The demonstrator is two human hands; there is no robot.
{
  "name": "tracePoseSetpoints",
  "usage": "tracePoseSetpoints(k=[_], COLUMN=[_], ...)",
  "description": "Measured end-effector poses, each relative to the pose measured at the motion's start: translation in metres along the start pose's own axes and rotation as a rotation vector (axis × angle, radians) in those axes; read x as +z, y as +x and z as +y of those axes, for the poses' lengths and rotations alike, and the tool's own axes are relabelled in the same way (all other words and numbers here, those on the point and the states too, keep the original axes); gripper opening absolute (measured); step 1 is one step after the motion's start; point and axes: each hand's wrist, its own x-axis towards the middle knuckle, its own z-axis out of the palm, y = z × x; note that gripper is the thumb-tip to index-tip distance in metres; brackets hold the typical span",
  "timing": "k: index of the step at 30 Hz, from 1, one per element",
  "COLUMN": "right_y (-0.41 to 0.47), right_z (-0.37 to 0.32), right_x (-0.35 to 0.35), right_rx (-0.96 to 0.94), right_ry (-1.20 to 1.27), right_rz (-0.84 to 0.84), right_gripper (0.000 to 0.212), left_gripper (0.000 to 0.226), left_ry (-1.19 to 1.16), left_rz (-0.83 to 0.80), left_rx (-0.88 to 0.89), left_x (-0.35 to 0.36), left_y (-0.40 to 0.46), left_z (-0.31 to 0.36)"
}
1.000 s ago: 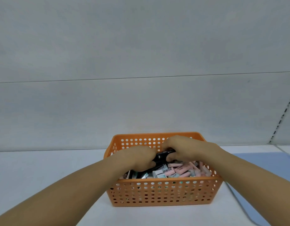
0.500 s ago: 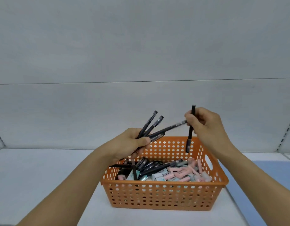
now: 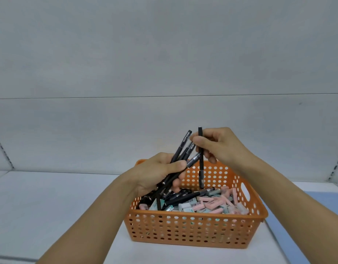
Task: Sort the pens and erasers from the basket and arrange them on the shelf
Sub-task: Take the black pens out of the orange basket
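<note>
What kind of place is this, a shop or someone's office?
Probably a shop or stockroom shelf bay: a bare white shelf, slotted upright rails at the sides, and an orange basket of pens and erasers.

Orange basket [image 3: 194, 231] perforated plastic, slight sheen; black pens [image 3: 180, 156] smooth plastic, one with clear glossy barrel; pink erasers [image 3: 212, 205] matt; white shelf [image 3: 50, 202] smooth, matt.

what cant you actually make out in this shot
Head view only:
- How many pens the left hand grips: the bundle of pens overlaps and the fingers cover it.
- What lies low in the orange basket: its wall and the top erasers hide it.
- Eraser label print: too small.
</note>
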Motion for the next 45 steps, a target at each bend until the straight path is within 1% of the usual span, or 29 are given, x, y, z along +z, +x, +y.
tracePoseSetpoints(k=[1,3,4,5,7,11,13,15,17,19,21,23,24,25,27,29,31,33,35,37,40,42,44,45], right_y=[0.0,-0.001,-0.003,-0.005,-0.011,-0.025,-0.028,-0.031,-0.034,-0.036,-0.036,-0.028,-0.022,-0.016,-0.004,0.005,0.011,0.015,0.018,0.02,0.021,0.022,0.022,0.023], right_z=[0.0,-0.001,0.0,0.001,0.004,0.019,0.025,0.027,0.024,0.019,0.015,0.013,0.012,0.011,0.011,0.015,0.021,0.028,0.035,0.041,0.048,0.049,0.051,0.052], right_x=[0.002,0.003,0.003,0.003,0.009,0.035,0.044,0.046,0.048,0.047,0.045,0.041,0.039,0.038,0.041,0.052,0.068,0.081,0.09,0.094,0.094,0.089,0.082,0.078], right_rx=[-0.047,-0.164,-0.229,-0.299,-0.447,-0.719,-0.783,-0.81,-0.823,-0.775,-0.654,-0.55,-0.493,-0.419,-0.264,-0.192,-0.181,-0.142,-0.092,-0.081,-0.157,-0.178,-0.153,-0.121], right_ry=[0.013,0.06,0.066,0.04,-0.073,-0.349,-0.424,-0.443,-0.457,-0.414,-0.328,-0.323,-0.385,-0.483,-0.704,-0.845,-0.958,-1.085,-1.163,-1.212,-1.303,-1.291,-1.214,-1.168], right_rz=[0.064,0.256,0.326,0.358,0.339,0.2,0.169,0.154,0.103,0.04,0.033,0.102,0.098,0.029,-0.257,-0.527,-0.683,-0.781,-0.839,-0.857,-0.83,-0.835,-0.859,-0.872], right_gripper=[0.013,0.013,0.014,0.016,0.021,0.03,0.031,0.03,0.037,0.046,0.05,0.045,0.04,0.035,0.028,0.03,0.038,0.043,0.037,0.03,0.018,0.014,0.005,0.009], left_gripper=[0.018,0.014,0.014,0.014,0.012,0.017,0.022,0.025,0.025,0.023,0.02,0.016,0.015,0.014,0.014,0.015,0.02,0.028,0.03,0.028,0.025,0.024,0.02,0.019], left_ry=[-0.087,-0.285,-0.39,-0.488,-0.644,-0.864,-0.925,-0.934,-0.949,-0.972,-1.005,-0.987,-0.963,-0.941,-0.912,-0.89,-0.872,-0.859,-0.83,-0.793,-0.784,-0.777,-0.771,-0.774], left_rz=[0.021,0.139,0.198,0.236,0.268,0.259,0.276,0.289,0.282,0.31,0.396,0.496,0.543,0.583,0.633,0.657,0.666,0.662,0.664,0.674,0.684,0.683,0.679,0.675], left_rx=[-0.007,-0.012,-0.004,0.009,0.032,0.071,0.089,0.097,0.089,0.09,0.12,0.163,0.176,0.183,0.184,0.171,0.159,0.161,0.16,0.153,0.143,0.131,0.119,0.112], left_x=[0.0,-0.002,-0.003,-0.003,0.0,0.012,0.015,0.016,0.016,0.014,0.01,0.0,-0.006,-0.012,-0.02,-0.023,-0.022,-0.021,-0.021,-0.021,-0.022,-0.022,-0.022,-0.022], left_y=[0.002,0.006,0.008,0.009,0.011,0.015,0.015,0.015,0.012,0.01,0.007,0.003,0.0,-0.004,-0.01,-0.014,-0.017,-0.02,-0.024,-0.027,-0.031,-0.033,-0.034,-0.033], left_z=[0.0,0.0,-0.001,-0.001,-0.001,-0.001,-0.002,-0.003,-0.005,-0.005,-0.004,-0.003,-0.003,-0.004,-0.007,-0.011,-0.015,-0.018,-0.02,-0.022,-0.022,-0.022,-0.022,-0.022])
